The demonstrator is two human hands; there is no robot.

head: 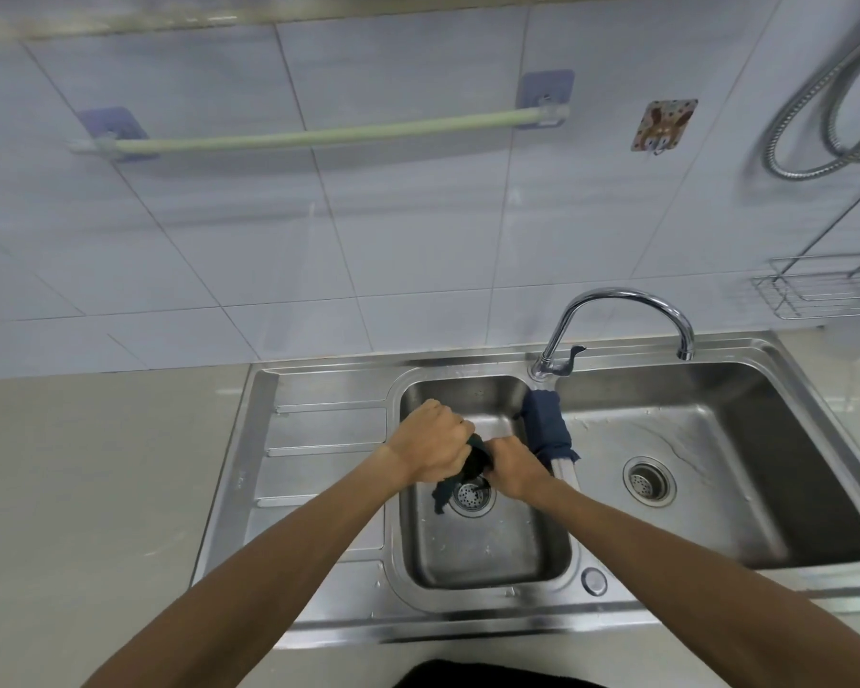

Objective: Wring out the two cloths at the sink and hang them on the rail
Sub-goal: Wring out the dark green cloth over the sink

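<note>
Both hands, left hand (pixel 430 446) and right hand (pixel 515 469), grip a dark cloth (pixel 475 461) over the steel sink (pixel 319 429) below a tiled wall (pixel 368 230).

Lighting: even, bright, soft shadows; glare showing on sink (pixel 765 350) rim and tap (pixel 621 295); wide-angle bending and blurring edges

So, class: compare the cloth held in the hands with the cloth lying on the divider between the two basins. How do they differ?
The dark green cloth is gripped by both the left hand and the right hand, while the navy cloth is untouched. The dark green cloth is bunched tight over the small basin; the navy cloth drapes loosely over the divider. Both are dark, and neither hangs on the rail yet.
</note>
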